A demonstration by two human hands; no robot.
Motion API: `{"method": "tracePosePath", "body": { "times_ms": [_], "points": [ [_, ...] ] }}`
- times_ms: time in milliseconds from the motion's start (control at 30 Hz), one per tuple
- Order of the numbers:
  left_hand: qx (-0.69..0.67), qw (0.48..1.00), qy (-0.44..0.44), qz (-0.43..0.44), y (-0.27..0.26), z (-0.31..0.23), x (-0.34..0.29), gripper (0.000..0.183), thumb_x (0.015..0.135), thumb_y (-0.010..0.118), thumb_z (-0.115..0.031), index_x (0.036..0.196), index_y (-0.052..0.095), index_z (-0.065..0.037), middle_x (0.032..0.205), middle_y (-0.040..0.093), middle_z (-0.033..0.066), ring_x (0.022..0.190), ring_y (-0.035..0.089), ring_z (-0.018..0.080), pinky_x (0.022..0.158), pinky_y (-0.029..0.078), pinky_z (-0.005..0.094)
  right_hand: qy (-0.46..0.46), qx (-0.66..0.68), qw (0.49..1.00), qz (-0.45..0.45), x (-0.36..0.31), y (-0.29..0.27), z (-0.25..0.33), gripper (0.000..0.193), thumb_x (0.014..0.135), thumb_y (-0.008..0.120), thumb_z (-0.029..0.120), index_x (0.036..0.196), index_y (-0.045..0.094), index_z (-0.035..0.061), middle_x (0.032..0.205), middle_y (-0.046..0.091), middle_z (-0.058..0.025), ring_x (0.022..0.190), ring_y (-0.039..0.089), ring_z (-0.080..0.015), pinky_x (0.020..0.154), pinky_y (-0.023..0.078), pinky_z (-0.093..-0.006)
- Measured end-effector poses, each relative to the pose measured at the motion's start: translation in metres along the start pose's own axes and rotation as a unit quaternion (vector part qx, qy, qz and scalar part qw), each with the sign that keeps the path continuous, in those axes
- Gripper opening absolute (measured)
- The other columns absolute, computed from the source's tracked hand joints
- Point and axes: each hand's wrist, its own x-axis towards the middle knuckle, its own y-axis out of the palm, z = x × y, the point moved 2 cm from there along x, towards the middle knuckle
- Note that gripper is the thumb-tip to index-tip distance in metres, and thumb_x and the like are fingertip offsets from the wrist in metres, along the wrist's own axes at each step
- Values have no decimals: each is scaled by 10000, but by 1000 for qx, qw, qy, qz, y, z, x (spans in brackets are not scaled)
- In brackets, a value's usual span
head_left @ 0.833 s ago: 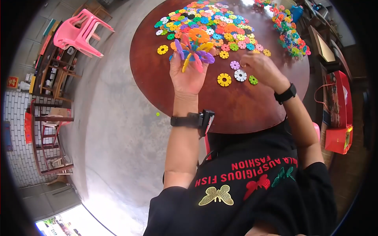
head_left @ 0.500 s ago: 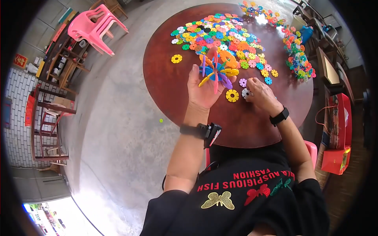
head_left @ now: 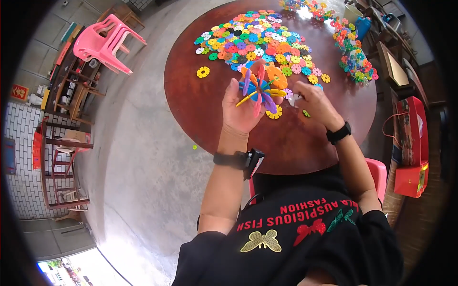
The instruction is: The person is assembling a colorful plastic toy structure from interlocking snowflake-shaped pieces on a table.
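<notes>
My left hand (head_left: pixel 237 113) is closed around a ball-like cluster of interlocking flower discs (head_left: pixel 259 88) in blue, orange, pink, purple and yellow, held above the round table. To its right, my right hand (head_left: pixel 318 106) pinches a whitish notched disc (head_left: pixel 294 100), clear of the tabletop and apart from the cluster. Below the cluster lies a yellow disc (head_left: pixel 274 113), partly overlapped in view. A lilac disc (head_left: pixel 287 93) shows just behind the whitish one. Close under my right hand is a small green disc (head_left: pixel 306 113).
A wide pile of loose flower discs (head_left: pixel 257 40) covers the far middle of the brown round table (head_left: pixel 191 102). Joined disc clusters (head_left: pixel 355 57) line its far right edge. Pink plastic chairs (head_left: pixel 102 43) stand at the left, a red gift bag (head_left: pixel 413 128) at the right.
My right hand has lifted the whitish disc off the table and brought it up toward the cluster, uncovering a green disc. My left hand keeps holding the cluster. The view has shifted slightly.
</notes>
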Motion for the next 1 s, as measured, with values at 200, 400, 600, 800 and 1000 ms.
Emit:
{"method": "tracePosePath", "body": {
  "times_ms": [200,400,600,800,1000],
  "points": [
    [37,999,-36,-4,8,6,0,867,823,586,-534,1422,241,-10,1349,423,209,1175,494,394,908,474,508,47,169,970,-170,18,-73,52,103,830,586,32,926,603,-2,716,591,0,615,524,-43,554,409,-194],
    [71,996,-59,19,15,14,3,762,836,609,-460,1387,318,-22,1318,461,144,1138,530,306,901,476,489,-8,133,978,-163,24,-75,91,78,799,623,38,862,605,-5,694,613,-39,632,600,-76,556,446,-226],
    [97,994,-57,-11,21,17,1,785,824,626,-474,1378,324,-8,1284,480,123,1142,528,262,913,479,435,-28,51,989,-139,23,-73,88,59,775,629,59,814,606,20,667,603,-100,590,613,-201,537,449,-291],
    [93,993,-69,-1,21,17,-1,791,834,609,-493,1376,323,7,1294,473,123,1149,522,271,895,485,475,-49,9,990,-130,21,-77,89,78,755,625,64,814,606,16,662,570,-126,586,568,-277,550,440,-334],
    [76,992,-98,-7,23,18,-2,803,835,605,-501,1385,310,5,1286,475,124,1147,522,280,873,489,518,-70,11,990,-119,23,-74,85,82,755,625,66,812,604,10,662,567,-134,584,564,-284,556,444,-347]
  ]
}}
